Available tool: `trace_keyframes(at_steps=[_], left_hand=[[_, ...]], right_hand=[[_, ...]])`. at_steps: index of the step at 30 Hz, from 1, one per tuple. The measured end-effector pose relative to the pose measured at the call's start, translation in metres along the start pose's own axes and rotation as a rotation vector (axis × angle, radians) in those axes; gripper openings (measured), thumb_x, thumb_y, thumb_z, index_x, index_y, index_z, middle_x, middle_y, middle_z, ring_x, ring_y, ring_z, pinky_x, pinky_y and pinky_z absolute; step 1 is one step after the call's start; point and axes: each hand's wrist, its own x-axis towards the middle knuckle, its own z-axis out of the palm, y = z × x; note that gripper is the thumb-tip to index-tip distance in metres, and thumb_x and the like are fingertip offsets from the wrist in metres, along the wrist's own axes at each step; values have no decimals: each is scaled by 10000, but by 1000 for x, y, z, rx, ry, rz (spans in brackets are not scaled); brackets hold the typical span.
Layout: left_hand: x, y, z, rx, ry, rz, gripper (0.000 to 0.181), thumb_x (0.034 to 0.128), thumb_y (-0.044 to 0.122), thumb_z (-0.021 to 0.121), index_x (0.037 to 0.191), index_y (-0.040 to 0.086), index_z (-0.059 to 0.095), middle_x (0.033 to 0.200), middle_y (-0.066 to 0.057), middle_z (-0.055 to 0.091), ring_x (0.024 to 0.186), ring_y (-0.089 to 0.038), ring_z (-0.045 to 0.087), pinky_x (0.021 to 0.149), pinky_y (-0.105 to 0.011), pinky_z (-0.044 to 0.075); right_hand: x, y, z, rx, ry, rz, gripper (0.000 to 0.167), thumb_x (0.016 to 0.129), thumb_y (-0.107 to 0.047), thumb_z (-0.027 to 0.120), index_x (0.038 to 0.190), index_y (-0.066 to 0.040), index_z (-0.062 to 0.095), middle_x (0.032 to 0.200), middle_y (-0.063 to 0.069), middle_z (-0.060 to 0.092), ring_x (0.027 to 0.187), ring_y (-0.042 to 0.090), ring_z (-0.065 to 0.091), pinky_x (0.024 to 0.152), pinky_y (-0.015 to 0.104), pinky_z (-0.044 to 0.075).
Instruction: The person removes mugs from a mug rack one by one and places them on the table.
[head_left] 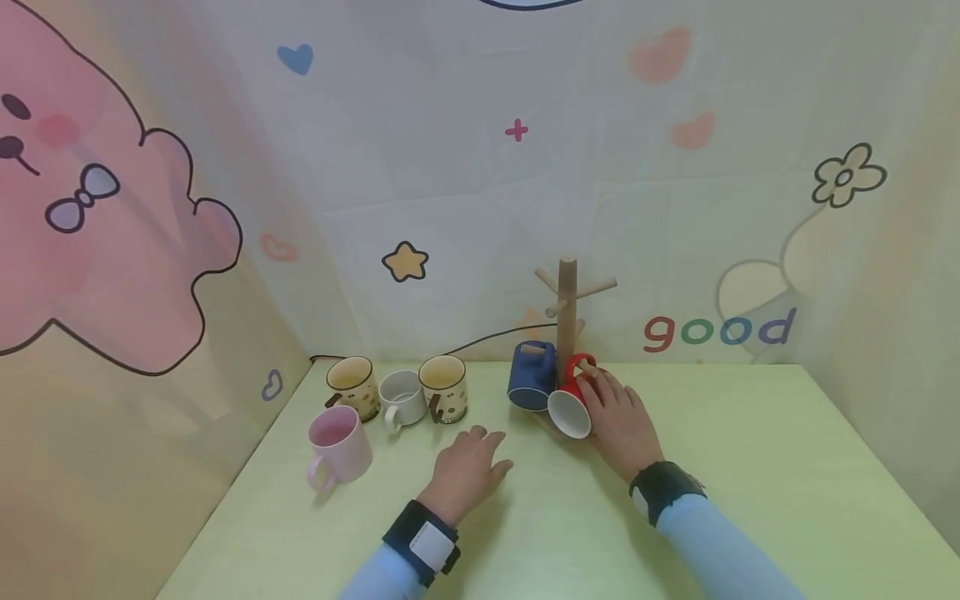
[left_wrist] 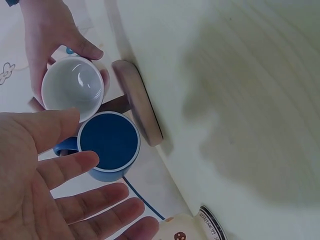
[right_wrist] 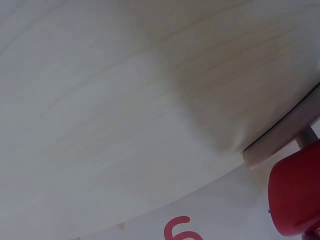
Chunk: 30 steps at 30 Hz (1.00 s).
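Observation:
My right hand (head_left: 621, 417) grips a red mug (head_left: 570, 413) with a white inside, its mouth tilted down toward me. The mug's handle is around a lower peg of a wooden mug tree (head_left: 567, 292). In the left wrist view, thumb and fingers lie on opposite sides of the mug. Beside it a blue mug (head_left: 531, 377) hangs from another low peg, mouth down. My left hand (head_left: 467, 471) hovers above the table, fingers spread and holding nothing. Only the red mug's side (right_wrist: 294, 192) shows in the right wrist view; the hand is out of that frame.
At the left stand a pink mug (head_left: 341, 446), a white ribbed cup (head_left: 403, 398) and two cream patterned mugs, one behind the pink mug (head_left: 354, 387), the other right of the white cup (head_left: 444, 387). A printed curtain (head_left: 465, 208) hangs behind the table (head_left: 735, 467). Upper pegs stick out from the tree.

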Motion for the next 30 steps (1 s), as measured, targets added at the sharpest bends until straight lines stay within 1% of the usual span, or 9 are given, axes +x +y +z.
trace_keyframes(at_steps=[6,11,16,19,23,30], left_hand=[[-2,-2,5,-3,9,0,443,946,372,666,1298,104,639,1181,-129,625,1006,-283,619,687,-414,546],[-4,-2,4,-21,12,0,433,941,352,677,1288,96,644,1164,-131,627,996,-287,619,681,-422,544],[-6,0,1,-29,16,3,416,933,332,688,1270,90,653,1140,-130,631,986,-287,620,680,-427,543],[-7,0,0,-33,17,5,405,933,324,690,1259,87,657,1126,-128,631,976,-286,617,680,-424,540],[-7,-1,1,-33,19,10,399,934,323,688,1252,83,662,1117,-127,630,970,-285,616,682,-422,539],[-8,-3,3,-38,39,12,388,929,314,695,1239,83,667,1118,-130,632,970,-295,620,672,-438,539]], right_hand=[[0,-5,-3,-49,-35,18,1003,656,-238,942,1462,-14,389,1518,220,373,1393,397,333,1036,584,388],[1,-6,-3,-85,-40,6,996,674,-303,929,1457,-1,392,1507,216,398,1377,391,369,997,565,433],[2,-4,-5,-82,-48,-15,972,686,-340,918,1442,0,409,1481,219,432,1368,398,384,1019,584,406],[3,-4,-6,-69,-60,-27,977,684,-337,919,1439,14,409,1470,227,445,1363,405,395,1042,578,386],[3,-5,-9,-23,-65,-30,983,678,-326,925,1432,35,409,1456,240,459,1348,410,424,1041,552,398],[1,-12,-13,41,-25,-7,994,651,-307,943,1417,42,415,1431,243,483,1331,403,450,1047,529,392]])
